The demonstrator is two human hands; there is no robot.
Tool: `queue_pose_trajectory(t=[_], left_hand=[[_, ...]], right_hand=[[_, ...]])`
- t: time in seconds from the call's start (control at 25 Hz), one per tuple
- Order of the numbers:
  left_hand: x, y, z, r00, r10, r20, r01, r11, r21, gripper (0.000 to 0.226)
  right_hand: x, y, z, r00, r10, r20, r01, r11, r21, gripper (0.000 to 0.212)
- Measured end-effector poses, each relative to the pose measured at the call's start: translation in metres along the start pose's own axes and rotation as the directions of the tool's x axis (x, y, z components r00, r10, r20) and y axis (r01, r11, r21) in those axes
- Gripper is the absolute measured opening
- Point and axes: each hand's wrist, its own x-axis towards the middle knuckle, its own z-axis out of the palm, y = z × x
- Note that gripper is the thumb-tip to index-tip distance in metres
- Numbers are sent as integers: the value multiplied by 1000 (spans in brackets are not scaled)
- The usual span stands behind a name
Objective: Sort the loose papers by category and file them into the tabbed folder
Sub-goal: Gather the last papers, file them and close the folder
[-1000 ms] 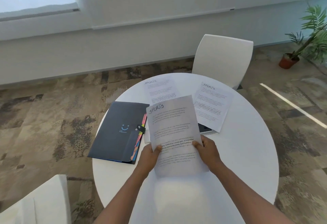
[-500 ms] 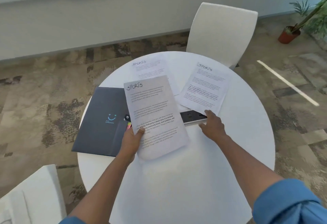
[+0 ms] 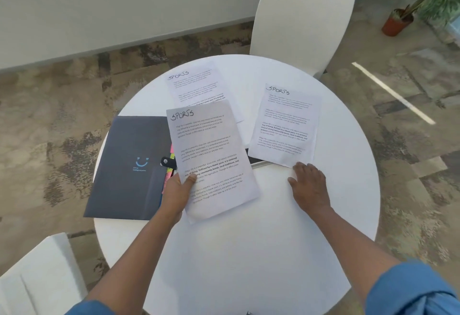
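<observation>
On the round white table, the matte dark tabbed folder lies flat at left, snapped shut. Your left hand pinches a thin printed sheet headed SPORTS. Your right hand, fingers spread and empty, touches the right SPORTS sheet. Another SPORTS page lies behind.

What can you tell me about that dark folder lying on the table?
The dark folder looks like matte charcoal plastic or card, with a small blue smile logo on its cover. It lies flat and closed at the left edge of the round white table, its near left corner overhanging the rim. A black snap strap fastens its right edge, where coloured tabs peek out. The sheet held by the left hand overlaps that edge.
</observation>
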Motion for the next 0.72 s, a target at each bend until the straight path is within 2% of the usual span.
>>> queue_pose_trajectory(t=[0.12,0.28,0.36,0.44,0.52,0.72], left_hand=[[1,0,2,1000,-6,23,6,1000,11,25],[-4,3,3,1000,3,31,-3,1000,9,26],[-7,5,3,1000,-10,17,10,1000,-5,20],[-11,7,4,1000,-20,7,20,1000,-14,17],[-13,6,3,1000,-21,10,21,1000,-22,17],[-16,3,0,1000,-25,16,25,999,-33,20]], right_hand=[[-4,20,-5,999,-22,-30,23,1000,14,42],[6,26,-15,976,215,-19,-212,970,118,28],[16,21,-22,902,431,29,-428,882,199,46],[27,12,-29,774,619,135,-632,741,227,68],[33,5,-30,724,664,187,-690,702,176,77],[40,-2,-29,667,706,239,-745,635,205,76]])
